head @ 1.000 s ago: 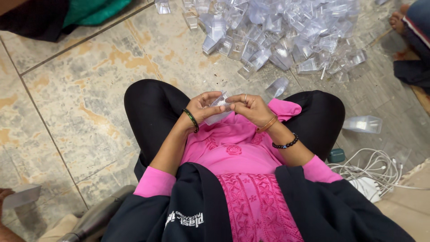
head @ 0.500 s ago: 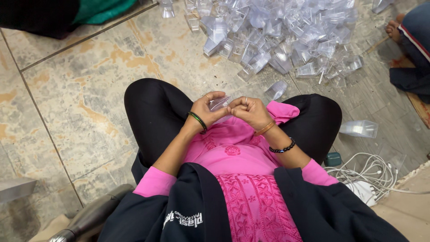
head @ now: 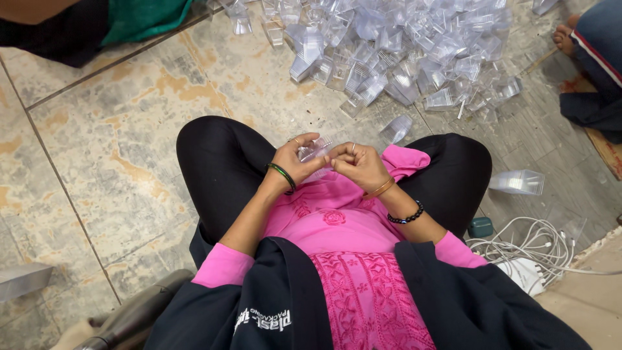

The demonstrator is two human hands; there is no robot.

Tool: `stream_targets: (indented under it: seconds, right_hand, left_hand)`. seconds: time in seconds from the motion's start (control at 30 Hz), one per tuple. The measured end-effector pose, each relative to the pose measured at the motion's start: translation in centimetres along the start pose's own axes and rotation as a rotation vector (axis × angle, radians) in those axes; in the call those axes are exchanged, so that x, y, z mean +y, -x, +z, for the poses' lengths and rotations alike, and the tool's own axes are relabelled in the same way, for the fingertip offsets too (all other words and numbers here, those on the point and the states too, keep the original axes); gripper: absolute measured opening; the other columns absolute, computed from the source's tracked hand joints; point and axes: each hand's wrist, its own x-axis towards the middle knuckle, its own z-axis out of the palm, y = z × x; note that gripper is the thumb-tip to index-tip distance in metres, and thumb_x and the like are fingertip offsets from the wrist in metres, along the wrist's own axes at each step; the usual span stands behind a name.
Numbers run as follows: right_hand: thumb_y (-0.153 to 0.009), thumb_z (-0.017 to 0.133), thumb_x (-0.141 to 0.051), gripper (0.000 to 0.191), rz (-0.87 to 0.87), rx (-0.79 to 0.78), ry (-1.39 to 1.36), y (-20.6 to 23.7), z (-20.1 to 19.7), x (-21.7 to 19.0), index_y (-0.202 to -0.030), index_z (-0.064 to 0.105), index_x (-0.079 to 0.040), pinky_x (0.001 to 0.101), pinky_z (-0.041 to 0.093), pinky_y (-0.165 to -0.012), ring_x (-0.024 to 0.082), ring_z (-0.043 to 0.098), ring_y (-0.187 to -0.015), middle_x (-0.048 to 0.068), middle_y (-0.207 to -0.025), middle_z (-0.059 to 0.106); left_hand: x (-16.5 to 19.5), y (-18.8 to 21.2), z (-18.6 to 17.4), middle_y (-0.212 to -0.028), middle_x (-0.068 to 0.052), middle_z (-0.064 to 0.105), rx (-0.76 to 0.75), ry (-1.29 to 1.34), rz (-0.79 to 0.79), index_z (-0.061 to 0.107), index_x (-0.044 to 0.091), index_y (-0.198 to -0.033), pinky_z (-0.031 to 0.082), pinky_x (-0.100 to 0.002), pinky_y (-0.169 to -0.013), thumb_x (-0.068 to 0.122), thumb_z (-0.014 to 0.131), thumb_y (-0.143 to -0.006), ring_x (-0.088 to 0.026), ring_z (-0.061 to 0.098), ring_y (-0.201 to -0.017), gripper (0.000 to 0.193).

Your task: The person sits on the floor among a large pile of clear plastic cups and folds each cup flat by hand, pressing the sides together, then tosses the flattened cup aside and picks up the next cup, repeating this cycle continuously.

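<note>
Person seated cross-legged on a tiled floor [head: 97, 129], head view looking down into the lap.

Left hand [head: 295, 159]: raised over the lap, green bangle [head: 282, 175] at the wrist. Thumb and forefinger curl in and pinch the left end of a small clear plastic piece [head: 315, 150]. Grip is closed on that piece, not loose.

Clear plastic piece: sits between the 2 hands, just above the pink tunic [head: 337, 220], in front of the belly. Its long axis appears to run roughly left to right, from 1 set of fingertips to the other, but the material is see-through and half covered, so its exact shape cannot be told.

Right hand [head: 359, 165]: knuckles up, fingers bent in toward the piece, touching its right end. A ring shows on 1 finger. An orange bangle [head: 379, 189] and a black bead bracelet [head: 405, 214] sit lower on the arm. Whether this hand truly clamps the piece or only presses on it I cannot tell; fingertips are hidden under the knuckles.

Both hands are about equally near; the piece lies inward of each, fingertips almost meeting over it.

Farther right and ahead: a big heap of clear plastic containers [head: 402, 52] on the floor, well apart from the hands. 1 lone container [head: 518, 181] lies beside the right knee. White cables [head: 538, 243] coil near the right hip.
</note>
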Motion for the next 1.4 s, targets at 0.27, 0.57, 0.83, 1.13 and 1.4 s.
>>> stream_targets:
  seconds: [0.27, 0.57, 0.83, 1.13, 1.4]
  right_hand:
    - [-0.089, 0.066, 0.001, 0.017, -0.079, 0.188, 0.156, 0.2, -0.9, 0.4, -0.105, 0.070, 0.006, 0.0209, 0.054, -0.069, 0.007, 0.069, -0.082, 0.004, -0.090, 0.076]
    - [-0.100, 0.066, 0.003, 0.019, -0.192, -0.045, -0.104, 0.9, -3.1, 2.6, -0.119, 0.065, 0.004, 0.0243, 0.056, -0.090, 0.011, 0.069, -0.103, 0.008, -0.112, 0.072]
    - [-0.100, 0.062, 0.000, 0.022, -0.299, 0.188, -0.145, 0.7, -5.0, 2.1, -0.121, 0.060, 0.001, 0.0259, 0.056, -0.087, 0.010, 0.067, -0.096, 0.003, -0.104, 0.069]
    - [-0.103, 0.060, -0.017, 0.035, 0.008, -0.074, -0.082, 2.5, -2.7, 0.7, -0.137, 0.061, -0.008, 0.0187, 0.027, -0.047, -0.002, 0.038, -0.053, -0.013, -0.064, 0.047]
    - [-0.108, 0.057, -0.026, 0.029, 0.010, 0.072, -0.151, 2.9, -3.1, 0.7, -0.124, 0.072, -0.007, 0.0188, 0.030, -0.046, -0.002, 0.038, -0.050, -0.010, -0.060, 0.047]
  left_hand:
    - [-0.5, 0.0, -0.4, -0.105, -0.017, 0.073, 0.108, -0.348, 0.038, 0.068, 0.007, -0.126, 0.056, -0.037, -0.084, 0.031, 0.080, -0.066, -0.028, 0.070, -0.092, 0.066]
    - [-0.5, 1.1, -0.6, -0.107, -0.009, 0.074, -0.146, 0.181, 0.023, 0.069, 0.003, -0.123, 0.056, -0.030, -0.085, 0.035, 0.082, -0.087, -0.020, 0.069, -0.097, 0.050]
    - [2.8, 2.0, -2.2, -0.106, -0.012, 0.065, 0.069, -0.154, 0.305, 0.074, 0.007, -0.123, 0.055, -0.032, -0.081, 0.032, 0.086, -0.083, -0.022, 0.067, -0.094, 0.049]
    - [1.2, 1.2, 0.5, -0.103, -0.010, 0.067, 0.015, -0.107, 0.237, 0.073, 0.009, -0.124, 0.053, -0.031, -0.086, 0.031, 0.083, -0.088, -0.020, 0.066, -0.098, 0.043]
    - [-4.0, -0.3, 3.2, -0.107, -0.001, 0.069, -0.172, 0.254, -0.116, 0.070, 0.008, -0.128, 0.049, -0.028, -0.081, 0.033, 0.069, -0.099, -0.012, 0.058, -0.093, 0.039]
